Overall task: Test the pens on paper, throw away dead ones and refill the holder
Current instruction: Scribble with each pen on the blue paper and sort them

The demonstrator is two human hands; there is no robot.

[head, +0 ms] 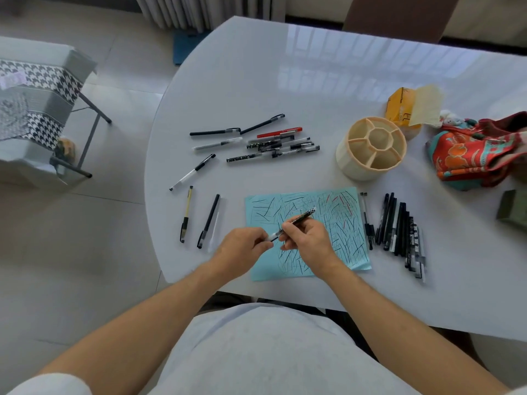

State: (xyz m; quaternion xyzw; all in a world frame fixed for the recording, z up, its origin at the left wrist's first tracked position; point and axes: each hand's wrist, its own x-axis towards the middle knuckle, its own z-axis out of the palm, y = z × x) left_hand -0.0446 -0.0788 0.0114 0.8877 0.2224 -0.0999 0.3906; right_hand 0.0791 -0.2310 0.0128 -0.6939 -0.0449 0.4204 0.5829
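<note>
Head view. Both hands over the blue paper point(346, 246), which is covered in scribbled test strokes. Right hand point(309, 240) grips a patterned pen point(302, 218) by its barrel, tilted up and away. Left hand point(242, 249) pinches the clear cap point(273, 237) at the pen's near end. Cream holder point(370, 148) stands beyond the paper, compartments showing. Loose pens point(273, 143) lie scattered to the far left; a tight row of pens point(399, 232) lies just right of the paper. White table point(256, 81).

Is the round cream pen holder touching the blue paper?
Apart. The head view shows bare white table between the round cream pen holder and the scribbled blue paper.
</note>
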